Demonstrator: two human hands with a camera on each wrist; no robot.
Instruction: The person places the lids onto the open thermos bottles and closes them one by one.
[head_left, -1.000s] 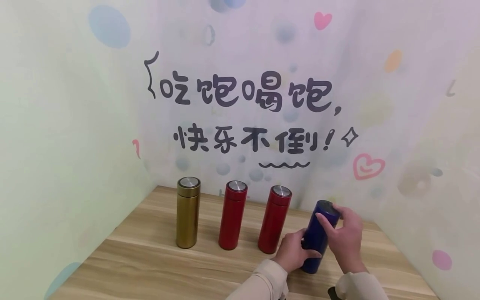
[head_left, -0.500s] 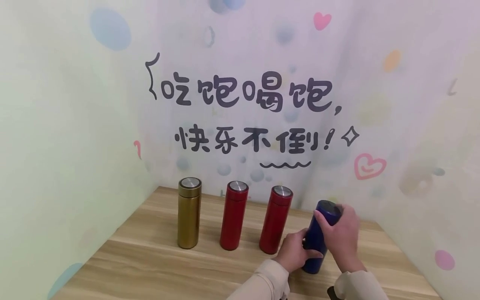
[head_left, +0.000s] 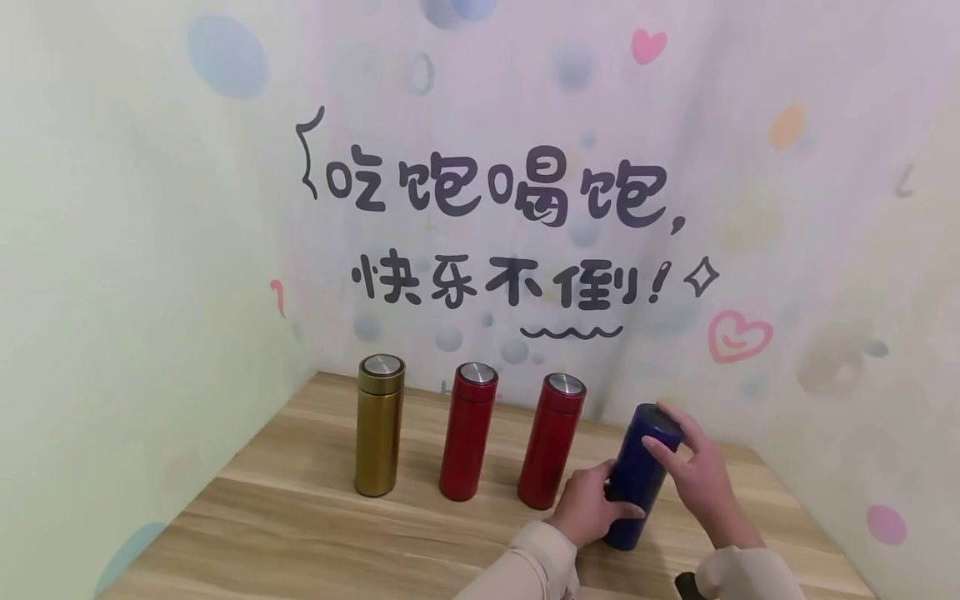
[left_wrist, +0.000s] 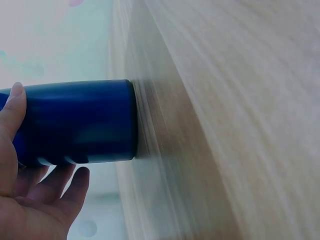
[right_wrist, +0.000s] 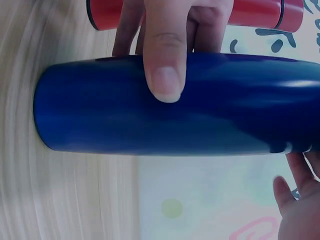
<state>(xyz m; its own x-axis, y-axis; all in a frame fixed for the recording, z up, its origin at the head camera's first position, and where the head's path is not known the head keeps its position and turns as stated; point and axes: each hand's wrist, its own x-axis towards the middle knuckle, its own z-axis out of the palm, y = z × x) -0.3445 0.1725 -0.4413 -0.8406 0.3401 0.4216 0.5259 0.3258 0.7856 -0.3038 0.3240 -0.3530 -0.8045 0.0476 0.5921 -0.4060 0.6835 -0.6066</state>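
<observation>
At the right of the table a blue thermos flask stands upright, its base on the wood in the left wrist view. My left hand grips its lower body, thumb across the near side. At the dark-topped upper end, my right hand holds the lid, with the thumb in front and fingers behind. In the right wrist view only part of that hand shows, at the right edge. The grip on the far side of the lid is partly hidden.
Left of the blue flask, a red thermos, another red thermos and a gold thermos stand upright in a row, lids on. Behind the wooden table hangs a printed backdrop; walls close both sides.
My right hand has turned about the lid, first leftward, then back to the right, its thumb now lower and farther right. My left hand and the flask stay in place.
</observation>
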